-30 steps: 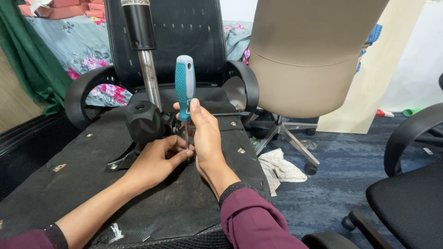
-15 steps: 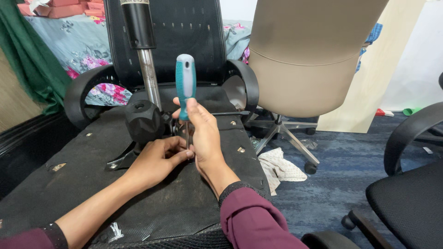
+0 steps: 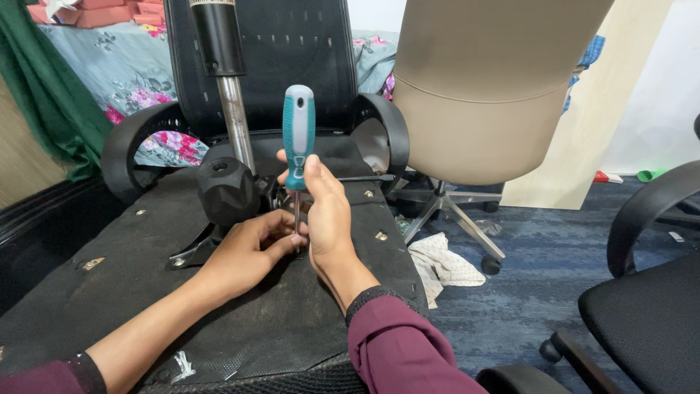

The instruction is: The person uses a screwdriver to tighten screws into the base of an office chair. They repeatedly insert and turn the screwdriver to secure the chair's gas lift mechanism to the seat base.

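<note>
An upturned black office chair lies before me, its seat underside [image 3: 146, 292] facing up. My right hand [image 3: 328, 219] grips a screwdriver with a teal and grey handle [image 3: 297, 135], held upright with its shaft pointing down at the seat's metal mechanism. My left hand [image 3: 248, 252] rests on the seat base, fingertips pinched around the lower shaft near the tip. A black knob [image 3: 228, 191] and the chrome gas cylinder [image 3: 235, 120] stand just left of the hands.
A beige chair [image 3: 481, 95] on a star base stands behind at the right. A white rag [image 3: 441, 263] lies on the blue carpet. Another black chair [image 3: 649, 306] is at the right edge. Green curtain and floral bedding are at the back left.
The screwdriver and both hands stay almost in place; the right hand has shifted only slightly on the handle.
</note>
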